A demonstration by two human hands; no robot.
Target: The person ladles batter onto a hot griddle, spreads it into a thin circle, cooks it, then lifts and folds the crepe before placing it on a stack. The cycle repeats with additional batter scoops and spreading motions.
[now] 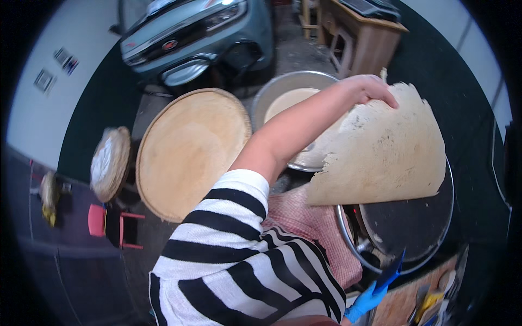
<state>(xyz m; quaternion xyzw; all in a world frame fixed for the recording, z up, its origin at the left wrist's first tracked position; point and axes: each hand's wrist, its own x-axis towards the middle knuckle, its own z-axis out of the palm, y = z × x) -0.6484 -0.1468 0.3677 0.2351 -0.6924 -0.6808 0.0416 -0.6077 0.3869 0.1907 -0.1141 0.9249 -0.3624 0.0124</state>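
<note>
My bare left hand (376, 89) reaches across to the right and pinches the upper edge of a large, thin tan pancake (391, 146). The pancake has ragged edges and small dark specks, and hangs partly over a round black griddle (413, 217), hiding its far part. In the lower right, my right hand (368, 299), in a blue glove, is closed around a blue scraper (390, 274) beside the griddle's near rim. Behind my left forearm stands a wide metal bowl (263, 95) with pale batter (291, 100) in it.
A big round tan tray (190, 152) with a raised rim lies left of the bowl. Pink checked cloth (304, 217) sits against the griddle. Tools lie on a wooden board (399, 304). Farther off are a blue-grey vehicle (201, 38), a wooden desk (364, 32) and a pink chair (98, 220).
</note>
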